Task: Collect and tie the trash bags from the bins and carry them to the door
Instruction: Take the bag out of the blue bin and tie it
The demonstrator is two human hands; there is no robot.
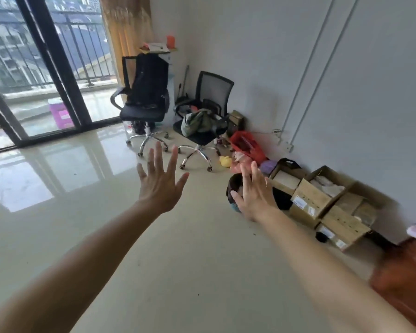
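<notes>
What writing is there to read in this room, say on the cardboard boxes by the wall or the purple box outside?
No text can be read anywhere in this view.
White labels on the cardboard boxes: printed lines, too small and blurred to read.
Purple box: pale markings on its front, too blurred to read.

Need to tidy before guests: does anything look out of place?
Yes. A red bag and a yellow item lie loose on the floor beside the smaller chair; clothes are heaped on its seat.

right hand (253,195) hiding most of dark bin (234,186), blurred brown furniture (404,280) cut off at right edge
</notes>
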